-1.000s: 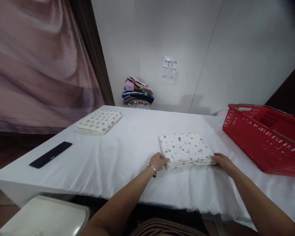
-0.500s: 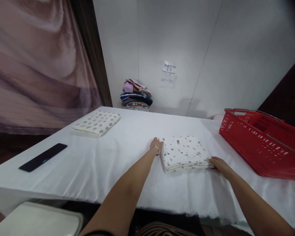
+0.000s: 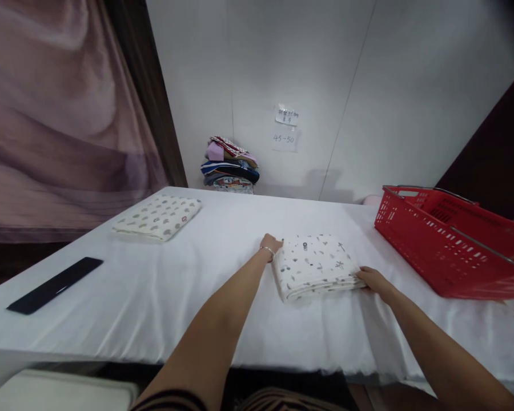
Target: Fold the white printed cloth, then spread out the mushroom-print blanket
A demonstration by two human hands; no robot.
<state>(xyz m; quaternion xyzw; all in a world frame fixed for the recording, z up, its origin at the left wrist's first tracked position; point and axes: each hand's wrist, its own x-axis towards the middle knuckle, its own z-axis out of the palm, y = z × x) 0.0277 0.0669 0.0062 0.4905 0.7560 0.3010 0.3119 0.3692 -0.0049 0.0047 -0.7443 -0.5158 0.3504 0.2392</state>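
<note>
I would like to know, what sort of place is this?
Probably an indoor workroom for handling fabrics, though I cannot be certain. A folded printed cloth lies on a white-covered table, which also holds a red basket; a fabric pile shows beyond.

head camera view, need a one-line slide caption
Left hand and right hand at opposite corners of a folded patterned cloth on a white-covered table, a red basket to the right.

White folded cloth point(image 3: 314, 262) with little grey shapes near the middle, cream folded cloth point(image 3: 160, 217) with grey and red blobs at left, red plastic basket point(image 3: 428, 254) at right, long black strip point(image 3: 55, 285) lower left
</note>
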